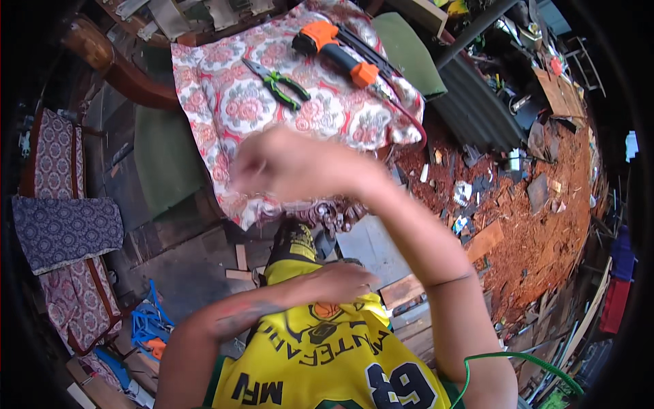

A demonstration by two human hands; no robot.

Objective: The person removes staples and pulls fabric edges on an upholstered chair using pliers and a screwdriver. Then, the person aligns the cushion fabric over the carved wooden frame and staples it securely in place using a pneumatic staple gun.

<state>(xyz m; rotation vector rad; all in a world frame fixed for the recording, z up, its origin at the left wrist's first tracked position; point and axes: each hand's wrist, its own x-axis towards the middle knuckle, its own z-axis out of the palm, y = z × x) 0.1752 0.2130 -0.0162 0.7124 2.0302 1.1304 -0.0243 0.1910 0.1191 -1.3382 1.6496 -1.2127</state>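
Reference landmark: floral cloth (238, 109), cream with red and pink roses, spread with its near edge at a carved dark wood piece (334, 217).

Right hand (293, 163): over the near part of the floral cloth, motion-blurred. Fingers look bent inward; cannot tell whether they pinch the fabric or touch it at all.

Left hand (340, 281): on the near side of the floral cloth, apart from it, in front of the person's yellow jersey (286, 347). Also blurred; finger state and any grip cannot be told.

Pliers (281, 85) with green-and-black handles: on the middle of the floral cloth, beyond the right hand, handles angled toward the near right.

Orange-and-black power tool (334, 54): lying on the far right part of the floral cloth, just beyond the pliers. Red hose (407, 116) passes along the cloth's right side.

Surroundings: olive-green panel (163, 163) just left of the floral cloth; dark blue patterned cloth (68, 230) well to its left; dark corrugated sheet (480, 102) and reddish ground (538, 252) to its right.
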